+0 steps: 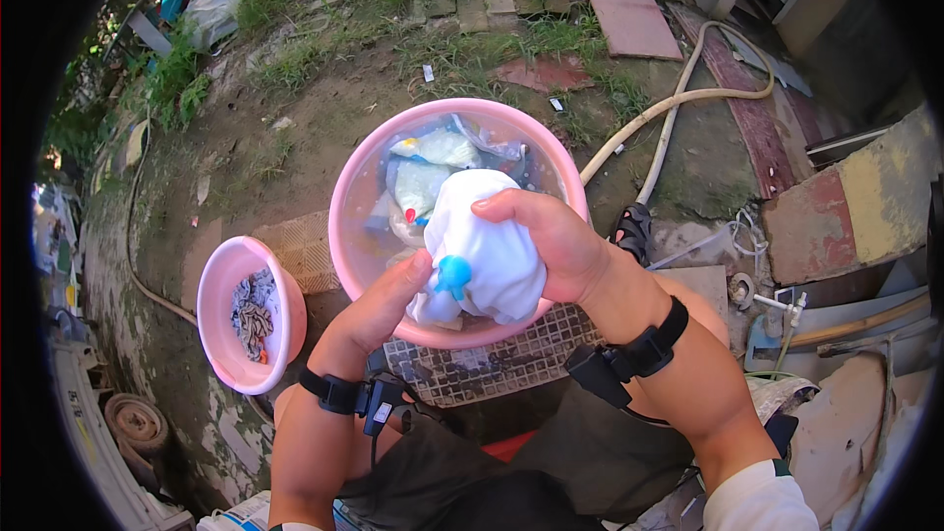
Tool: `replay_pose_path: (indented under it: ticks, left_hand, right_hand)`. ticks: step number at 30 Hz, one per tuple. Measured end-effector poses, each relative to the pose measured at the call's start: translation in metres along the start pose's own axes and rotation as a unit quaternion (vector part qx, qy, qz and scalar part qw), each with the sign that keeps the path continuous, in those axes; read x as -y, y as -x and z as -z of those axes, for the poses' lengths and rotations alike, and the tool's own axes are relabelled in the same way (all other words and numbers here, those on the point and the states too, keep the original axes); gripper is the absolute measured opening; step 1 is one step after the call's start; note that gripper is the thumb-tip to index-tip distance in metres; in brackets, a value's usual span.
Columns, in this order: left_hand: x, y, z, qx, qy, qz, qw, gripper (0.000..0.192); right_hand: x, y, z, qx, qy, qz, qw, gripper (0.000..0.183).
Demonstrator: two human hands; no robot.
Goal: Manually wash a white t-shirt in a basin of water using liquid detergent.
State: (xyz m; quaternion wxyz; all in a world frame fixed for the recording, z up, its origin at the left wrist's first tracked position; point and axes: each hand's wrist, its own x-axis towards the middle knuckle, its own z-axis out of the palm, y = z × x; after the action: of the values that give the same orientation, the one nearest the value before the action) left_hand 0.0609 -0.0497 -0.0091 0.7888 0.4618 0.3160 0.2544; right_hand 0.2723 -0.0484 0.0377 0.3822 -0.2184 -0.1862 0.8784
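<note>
Both my hands hold a bunched white cloth [490,236] with a blue printed patch above a large pink plastic basin [457,339]. My right hand [568,243] grips its right side, thumb across the top. At its lower left, my left hand [383,302] pinches the cloth by the blue patch; some of its fingers are hidden. Wet garments [420,181], pale with red, yellow and blue details, lie in the basin's water. A smaller pink basin [291,310] stands to the left, holding crumpled patterned cloth [254,313].
The large basin rests on a gridded slab [494,376]. A beige hose [686,96] curves over the ground at the right, near a black sandal [632,232]. A painted block [848,199] and a white pipe with a valve [793,310] are further right.
</note>
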Motion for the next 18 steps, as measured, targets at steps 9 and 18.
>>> replay_pose_path:
  ticks: [9,18]
  left_hand:
    - [-0.025,0.021,0.015,-0.14,-0.143,0.055,0.978,0.041]
    - [-0.02,0.014,0.011,-0.158,0.1,-0.101,0.977,0.04]
  right_hand:
    - [0.014,-0.007,0.0,-0.15,0.198,0.01,0.969,0.028]
    - [-0.005,-0.029,0.017,-0.179,0.287,0.121,0.933,0.033]
